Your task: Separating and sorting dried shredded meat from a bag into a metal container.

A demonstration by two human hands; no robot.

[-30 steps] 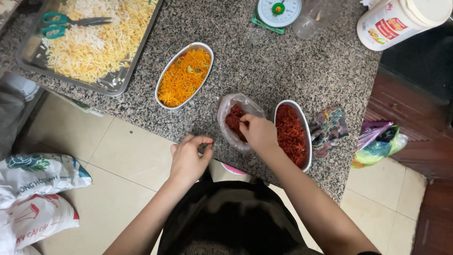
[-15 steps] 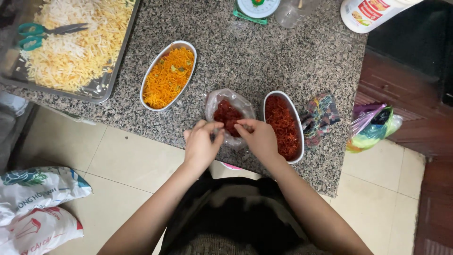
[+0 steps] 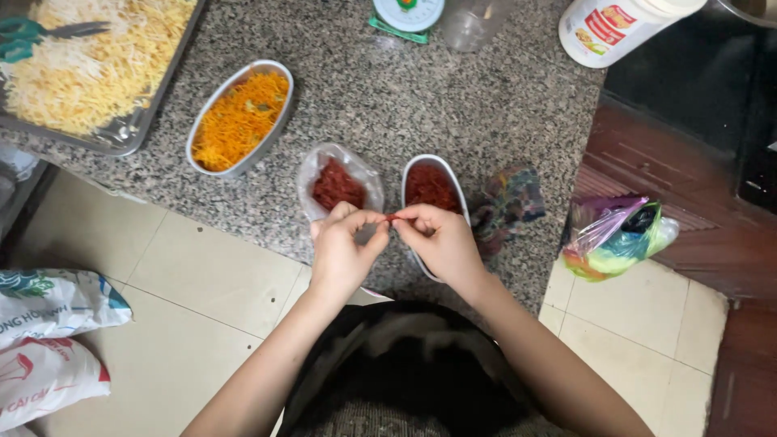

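A speckled grey granite countertop is seen from above, edged by pale floor tiles; at its near edge both hands are brought together, fingertips pinched shut on a small red shred held between them, just above the counter. The left hand is closed in front of a clear plastic bag of dark red shreds; the right hand is closed over the near end of a white oval dish of red shreds, which stands just beside the bag. An oval metal dish of orange shreds is set to the left; a metal tray of pale yellow shreds lies at the far left, with green-handled scissors resting on it. A multicoloured crumpled cloth lies just right of the white dish; a white plastic jar, a clear plastic cup and a green-and-white kitchen scale are seen at the far edge. A bright plastic bag hangs at the right; printed sacks lie on the floor at the left.
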